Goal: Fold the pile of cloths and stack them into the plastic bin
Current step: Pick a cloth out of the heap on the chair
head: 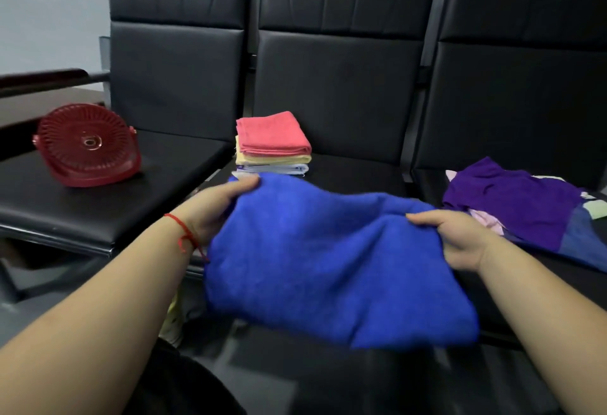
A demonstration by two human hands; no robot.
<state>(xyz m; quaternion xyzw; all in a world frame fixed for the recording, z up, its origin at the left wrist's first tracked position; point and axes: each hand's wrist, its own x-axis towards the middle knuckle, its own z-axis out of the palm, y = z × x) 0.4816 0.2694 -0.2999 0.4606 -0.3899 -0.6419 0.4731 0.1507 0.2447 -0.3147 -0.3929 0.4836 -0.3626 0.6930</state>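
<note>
A bright blue cloth (328,257) hangs in the air in front of the middle seat. My left hand (213,207) pinches its upper left corner, thumb on top. My right hand (460,237) grips its upper right edge. Behind it, on the middle black seat, stands a stack of folded cloths (272,145): pink on top, yellow below, white at the bottom. An unfolded pile with a purple cloth (512,201) on top lies on the right seat. A red round plastic bin (87,145) lies tipped on the left seat, its ribbed bottom facing me.
Three black padded seats (98,204) with high backs stand in a row. A dark wooden armrest (42,78) is at the far left. Pale pink, light green and blue-grey cloths poke out from under the purple one.
</note>
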